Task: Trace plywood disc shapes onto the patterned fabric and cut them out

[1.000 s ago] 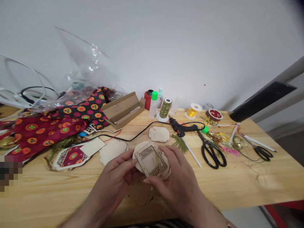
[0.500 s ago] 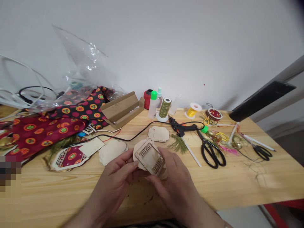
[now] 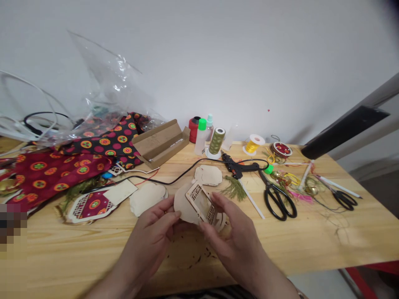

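Observation:
Above the table's near part, my left hand (image 3: 154, 232) pinches the left edge of a pale rounded wooden piece (image 3: 184, 204) between thumb and fingers. My right hand (image 3: 235, 236) grips a rectangular wooden lattice frame (image 3: 202, 202) by its right side, tilted and overlapping the rounded piece. Part of another curved piece shows under my right fingers. Behind the hands lies a stack of pale wooden plaques (image 3: 208, 175), and left of them another stack (image 3: 148, 199). Farther left is a lattice plaque with red patterned fabric (image 3: 93, 205).
Patterned cloth (image 3: 56, 170) and an open cardboard box (image 3: 163, 145) lie at the back left. A glue gun (image 3: 238, 167) with a black cable, a green tassel (image 3: 235, 187), black scissors (image 3: 279, 199) and thread spools (image 3: 217, 141) stand or lie behind and right.
My right hand has shifted the lattice frame right and turned it, uncovering more of the rounded piece. My left hand has stayed nearly still.

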### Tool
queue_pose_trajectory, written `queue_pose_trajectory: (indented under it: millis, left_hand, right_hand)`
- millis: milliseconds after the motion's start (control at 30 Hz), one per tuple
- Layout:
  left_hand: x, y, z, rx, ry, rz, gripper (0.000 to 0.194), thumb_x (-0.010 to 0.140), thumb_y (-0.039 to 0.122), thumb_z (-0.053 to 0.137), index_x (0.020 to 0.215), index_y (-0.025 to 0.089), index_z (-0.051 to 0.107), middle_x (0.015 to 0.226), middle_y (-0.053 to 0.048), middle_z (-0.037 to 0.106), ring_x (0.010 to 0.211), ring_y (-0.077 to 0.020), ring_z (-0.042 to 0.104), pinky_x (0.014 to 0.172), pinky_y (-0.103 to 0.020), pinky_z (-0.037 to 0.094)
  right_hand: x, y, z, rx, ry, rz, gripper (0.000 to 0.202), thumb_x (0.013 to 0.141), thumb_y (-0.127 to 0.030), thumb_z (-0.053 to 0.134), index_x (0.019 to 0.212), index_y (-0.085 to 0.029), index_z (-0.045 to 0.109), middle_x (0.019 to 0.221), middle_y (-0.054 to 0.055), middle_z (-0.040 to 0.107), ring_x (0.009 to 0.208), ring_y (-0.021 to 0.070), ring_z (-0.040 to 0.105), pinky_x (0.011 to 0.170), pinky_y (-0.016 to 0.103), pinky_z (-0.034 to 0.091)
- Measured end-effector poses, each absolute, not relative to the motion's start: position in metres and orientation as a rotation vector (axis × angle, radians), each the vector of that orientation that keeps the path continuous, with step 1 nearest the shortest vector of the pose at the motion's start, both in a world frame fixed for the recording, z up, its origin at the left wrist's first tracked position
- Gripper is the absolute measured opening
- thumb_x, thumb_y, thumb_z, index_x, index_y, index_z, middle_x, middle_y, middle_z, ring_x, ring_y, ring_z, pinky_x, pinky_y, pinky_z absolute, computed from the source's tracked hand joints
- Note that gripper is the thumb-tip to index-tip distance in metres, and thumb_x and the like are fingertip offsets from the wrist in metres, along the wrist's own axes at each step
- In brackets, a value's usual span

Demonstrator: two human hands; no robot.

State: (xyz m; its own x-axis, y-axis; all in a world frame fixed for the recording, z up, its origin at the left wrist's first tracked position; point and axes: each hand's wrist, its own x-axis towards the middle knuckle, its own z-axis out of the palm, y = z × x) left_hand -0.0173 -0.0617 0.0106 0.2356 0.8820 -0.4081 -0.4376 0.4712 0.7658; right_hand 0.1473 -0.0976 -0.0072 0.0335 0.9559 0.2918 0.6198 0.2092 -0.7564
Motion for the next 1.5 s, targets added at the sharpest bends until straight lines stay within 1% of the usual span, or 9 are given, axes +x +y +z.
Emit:
queue_pose_trajectory:
  millis: [200, 300, 433, 567, 667, 933, 1167, 1367, 1500]
  left_hand:
    - [-0.023, -0.061, 0.008, 0.607, 0.934, 0.959, 0.029, 0.076, 0.018, 0.068, 0.104, 0.014, 0.072, 0.106, -0.014, 0.073, 0.091, -0.0262, 0.068, 0.076, -0.036, 0.057]
    - [-0.026, -0.06, 0.008, 0.626, 0.942, 0.971, 0.026, 0.077, 0.018, 0.066, 0.102, 0.014, 0.072, 0.107, -0.014, 0.072, 0.09, -0.0257, 0.068, 0.077, -0.037, 0.057]
    - [-0.028, -0.06, 0.007, 0.622, 0.95, 0.97, 0.025, 0.078, 0.018, 0.065, 0.102, 0.014, 0.071, 0.105, -0.013, 0.073, 0.088, -0.0257, 0.069, 0.074, -0.038, 0.058]
    - [-0.029, -0.059, 0.006, 0.592, 0.986, 0.974, 0.029, 0.074, 0.017, 0.068, 0.103, 0.014, 0.071, 0.107, -0.014, 0.072, 0.087, -0.0265, 0.069, 0.074, -0.04, 0.058]
    - [-0.031, -0.06, 0.006, 0.573, 1.029, 0.963, 0.03, 0.071, 0.016, 0.071, 0.101, 0.015, 0.071, 0.104, -0.012, 0.073, 0.083, -0.0261, 0.069, 0.07, -0.039, 0.059]
    - [-0.034, -0.067, 0.003, 0.563, 1.021, 0.913, 0.024, 0.07, 0.019, 0.074, 0.093, 0.018, 0.073, 0.1, -0.009, 0.074, 0.083, -0.0237, 0.069, 0.069, -0.033, 0.058]
    - [-0.033, -0.067, 0.002, 0.591, 1.015, 0.9, 0.023, 0.071, 0.02, 0.073, 0.094, 0.018, 0.073, 0.099, -0.009, 0.074, 0.082, -0.0224, 0.069, 0.069, -0.033, 0.058]
    - [-0.03, -0.066, 0.003, 0.592, 1.032, 0.913, 0.025, 0.069, 0.02, 0.075, 0.094, 0.018, 0.074, 0.102, -0.01, 0.074, 0.081, -0.0235, 0.07, 0.068, -0.034, 0.058]
    - [-0.03, -0.07, 0.002, 0.63, 1.061, 0.953, 0.024, 0.068, 0.024, 0.077, 0.092, 0.021, 0.075, 0.101, -0.008, 0.075, 0.082, -0.0232, 0.069, 0.07, -0.034, 0.058]
  right_hand:
    - [0.169, -0.079, 0.006, -1.335, -1.064, 1.014, 0.038, 0.075, -0.038, 0.068, 0.107, -0.018, 0.059, 0.106, 0.012, 0.07, 0.096, 0.024, 0.067, 0.084, 0.041, 0.056]
    - [0.185, -0.066, 0.007, -1.29, -0.906, 1.045, 0.039, 0.075, -0.044, 0.07, 0.101, -0.017, 0.06, 0.103, 0.011, 0.07, 0.095, 0.0224, 0.067, 0.084, 0.039, 0.054]
    - [0.197, -0.052, 0.003, -1.584, -1.25, 0.854, 0.041, 0.075, -0.042, 0.067, 0.105, -0.014, 0.06, 0.096, 0.011, 0.068, 0.086, 0.0239, 0.064, 0.078, 0.042, 0.053]
    - [0.194, -0.043, 0.002, -1.727, -1.815, 0.422, 0.032, 0.076, -0.024, 0.064, 0.107, -0.015, 0.062, 0.108, 0.013, 0.065, 0.103, 0.0292, 0.058, 0.09, 0.05, 0.046]
    - [0.189, -0.036, 0.004, -1.721, -2.023, 0.245, 0.033, 0.075, -0.013, 0.061, 0.109, -0.013, 0.062, 0.115, 0.015, 0.062, 0.109, 0.0301, 0.054, 0.094, 0.05, 0.044]
    - [0.178, -0.014, -0.003, -1.694, -2.2, 0.285, 0.038, 0.072, -0.003, 0.054, 0.108, -0.011, 0.061, 0.115, 0.015, 0.06, 0.112, 0.0272, 0.052, 0.092, 0.042, 0.046]
    - [0.18, -0.003, -0.013, -1.654, -2.221, 0.226, 0.032, 0.075, -0.008, 0.062, 0.107, -0.011, 0.066, 0.127, 0.015, 0.056, 0.12, 0.0269, 0.046, 0.101, 0.039, 0.04]
    - [0.178, -0.003, -0.007, -1.722, -2.206, 0.123, 0.012, 0.082, -0.014, 0.063, 0.086, -0.017, 0.074, 0.097, 0.013, 0.061, 0.096, 0.0287, 0.051, 0.082, 0.042, 0.045]
    - [0.176, -0.003, -0.005, -1.716, -2.244, 0.149, 0.015, 0.084, -0.021, 0.065, 0.071, -0.019, 0.072, 0.079, 0.01, 0.061, 0.082, 0.0251, 0.054, 0.073, 0.037, 0.045]
